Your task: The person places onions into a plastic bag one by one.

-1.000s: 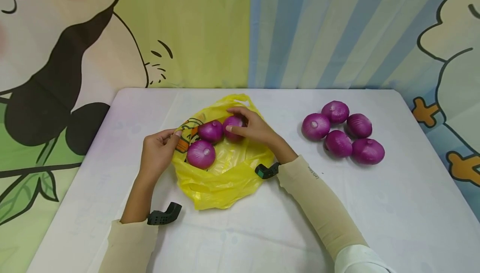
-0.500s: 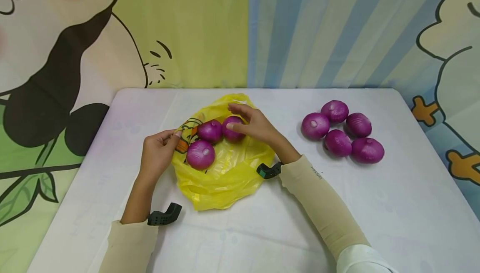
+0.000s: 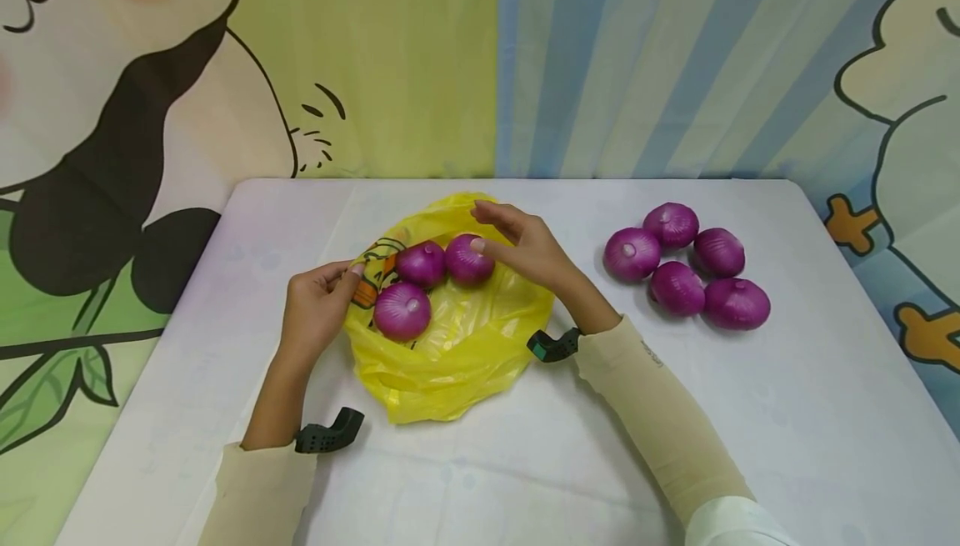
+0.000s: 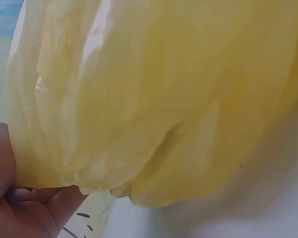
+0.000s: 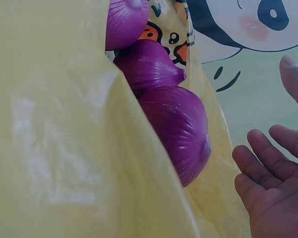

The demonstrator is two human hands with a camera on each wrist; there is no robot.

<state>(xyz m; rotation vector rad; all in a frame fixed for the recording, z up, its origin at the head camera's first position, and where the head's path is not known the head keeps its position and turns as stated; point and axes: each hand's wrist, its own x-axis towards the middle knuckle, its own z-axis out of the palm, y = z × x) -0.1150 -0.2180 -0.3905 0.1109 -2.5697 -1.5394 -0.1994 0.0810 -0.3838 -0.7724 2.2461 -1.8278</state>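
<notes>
A yellow plastic bag (image 3: 457,363) lies with its mouth spread on the table, and three red onions sit inside. One onion (image 3: 402,311) is nearest the front, another (image 3: 422,264) is behind it, and a third (image 3: 469,259) is to the right. My left hand (image 3: 318,304) pinches the bag's left rim between thumb and fingers; in the left wrist view the bag (image 4: 154,99) hides much of that grip. My right hand (image 3: 532,250) hovers by the right onion, fingers spread and relaxed. In the right wrist view a gap separates the fingers from that onion (image 5: 176,131).
Several more red onions (image 3: 677,288) are grouped on the right side of the white table (image 3: 585,446). A printed cloth (image 3: 420,62) with cartoon figures stands behind the table's far edge.
My right hand has let go of the right onion in the bag and drawn back a little to the right. The left hand keeps its hold on the bag's rim.
</notes>
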